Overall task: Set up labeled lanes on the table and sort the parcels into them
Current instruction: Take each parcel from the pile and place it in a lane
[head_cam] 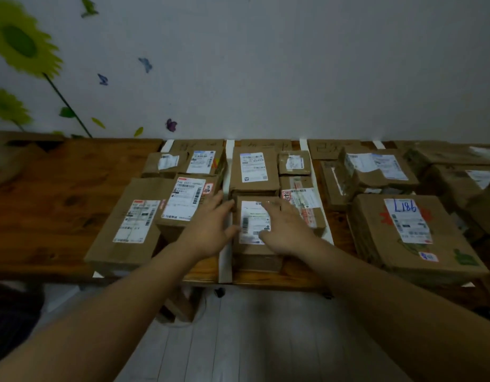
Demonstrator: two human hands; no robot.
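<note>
Cardboard parcel: my left hand lies flat against its left side, fingers straight. My right hand rests spread on its top, gripping nothing.

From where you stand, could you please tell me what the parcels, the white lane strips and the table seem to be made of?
Parcels: brown cardboard, matte, with creased edges; white paper labels stuck on. Lane strips: flat, matte white, probably paper or tape; cannot tell which. Table: wood, going by grain and knots, with a slightly glossy reddish-brown finish.
</note>
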